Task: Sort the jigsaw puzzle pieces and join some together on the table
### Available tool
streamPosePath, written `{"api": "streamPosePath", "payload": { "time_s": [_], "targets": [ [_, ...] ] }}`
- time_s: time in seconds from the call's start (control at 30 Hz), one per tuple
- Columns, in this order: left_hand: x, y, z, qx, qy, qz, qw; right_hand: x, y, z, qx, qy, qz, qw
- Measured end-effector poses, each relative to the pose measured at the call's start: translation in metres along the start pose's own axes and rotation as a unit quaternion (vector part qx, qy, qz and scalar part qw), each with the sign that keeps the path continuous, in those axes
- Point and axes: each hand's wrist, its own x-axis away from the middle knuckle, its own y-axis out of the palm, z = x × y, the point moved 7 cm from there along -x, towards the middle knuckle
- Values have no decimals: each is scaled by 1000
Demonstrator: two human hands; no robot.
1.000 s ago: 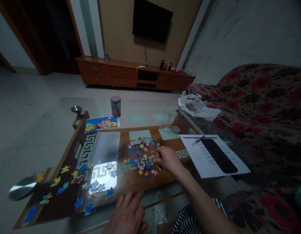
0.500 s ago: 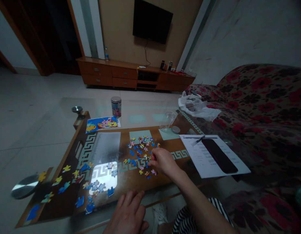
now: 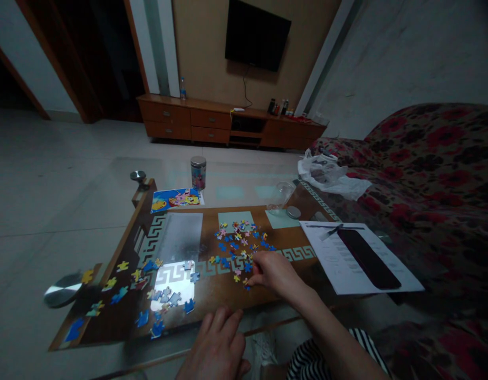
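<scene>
My right hand (image 3: 276,275) is closed, its fingers curled and thumb tip low over the right side of a loose heap of small jigsaw puzzle pieces (image 3: 235,244). What its fingertips hold, if anything, is hidden. My left hand (image 3: 217,345) lies at the near edge of the glass-topped table (image 3: 212,295), fingers stretched out and holding nothing. Left of it, blue, yellow and pale puzzle pieces (image 3: 174,298) are spread in a loose scatter. A colourful cartoon picture sheet (image 3: 176,199) lies at the far left of the table, beside an upright printed tin (image 3: 198,177).
A paper sheet (image 3: 321,264) with a pen (image 3: 331,231) and a dark phone (image 3: 368,258) lies at the right. Behind it are a round lid (image 3: 293,212), a clear container (image 3: 282,194) and a white plastic bag (image 3: 331,177). A flowered sofa (image 3: 433,158) stands right.
The view has shifted, so the scene sits farther right. My right hand has moved slightly toward me over the pieces. My left hand stays at the near edge.
</scene>
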Motion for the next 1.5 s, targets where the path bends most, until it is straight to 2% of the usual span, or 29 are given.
{"api": "streamPosePath", "payload": {
  "time_s": [0.27, 0.4, 0.6, 0.7, 0.77, 0.83, 0.9, 0.97, 1.07, 1.13, 1.33, 1.5],
  "targets": [
    [-4, -6, 3, 0, -13, 19, 1000, -2, 0, -10, 12, 0, 20, 1000],
    [-6, -9, 4, 3, -23, -8, 1000, -6, -2, -17, 17, -4, 59, 998],
    [-4, -4, 6, 29, -23, -39, 999, -13, -4, -28, 33, 3, 71, 997],
    [-4, -2, 5, 44, -30, -63, 997, -12, -8, -49, -22, -79, 107, 991],
    [-5, -5, 5, 54, -36, -82, 995, -8, -8, -67, -69, -169, 126, 975],
    [-6, -8, 4, 62, -43, -103, 992, -6, -3, -79, -102, -229, 128, 960],
    [-6, -12, 4, 64, -50, -119, 990, -8, 3, -83, -112, -241, 122, 956],
    [-6, -13, 4, 56, -51, -126, 989, -14, 7, -81, -102, -222, 126, 962],
    [-3, -14, 5, 39, -41, -105, 993, -23, 8, -76, -72, -183, 147, 970],
    [0, -15, 5, 29, -24, -74, 997, -26, 7, -77, -72, -180, 158, 968],
    [11, -16, 3, 20, -9, -13, 1000, -20, 10, -106, -140, -272, 136, 942],
    [15, -13, -1, 28, -44, 42, 998, -26, 23, -122, -126, -288, 113, 943]
  ]
}}
